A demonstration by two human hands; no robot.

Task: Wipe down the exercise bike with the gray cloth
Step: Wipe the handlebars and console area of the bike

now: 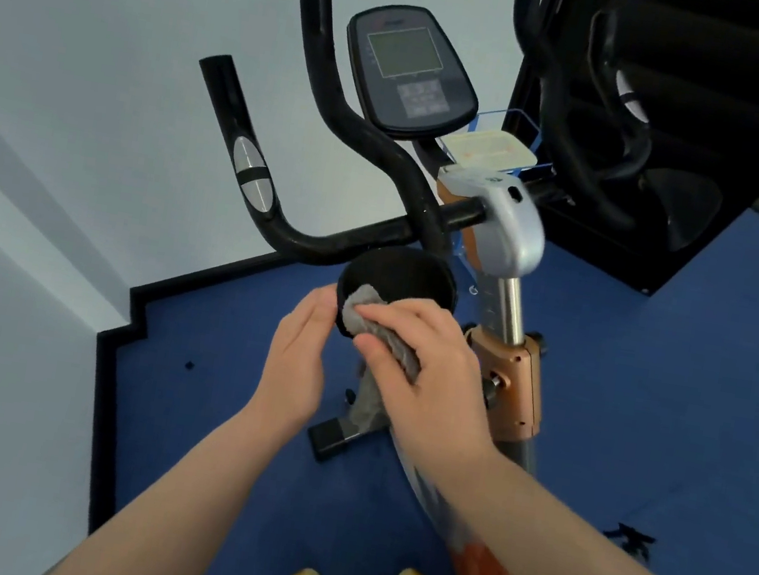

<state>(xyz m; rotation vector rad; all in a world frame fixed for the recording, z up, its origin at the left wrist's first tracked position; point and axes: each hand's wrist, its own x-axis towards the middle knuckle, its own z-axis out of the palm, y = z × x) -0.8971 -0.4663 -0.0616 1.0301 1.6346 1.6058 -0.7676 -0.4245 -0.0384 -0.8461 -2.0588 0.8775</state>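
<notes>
Below the bike's console (412, 70), at the black round cup holder (401, 276) fixed under the handlebar (325, 240), both hands meet. The right hand (433, 374) lies palm down over the gray cloth (363, 314), its fingers bent over the fabric and pressing it against the near rim of the holder; the thumb side is hidden under the cloth, so a full grip cannot be confirmed, but the fingers clearly curl onto it. One end of the cloth bunches up over the rim into the holder's mouth, and the other end hangs down below the hand, in front of the bike's frame. The left hand (297, 363) stands on edge just beside the holder's left wall, fingers straight and held together, fingertips touching or nearly touching the black wall; it holds nothing.

The exercise bike (500, 354) stands on a blue floor (211, 410), its silver post rising from a copper-coloured clamp to the right of the hands. A pale wall (76, 94) is at left, and dark equipment (637, 129) stands at upper right.
</notes>
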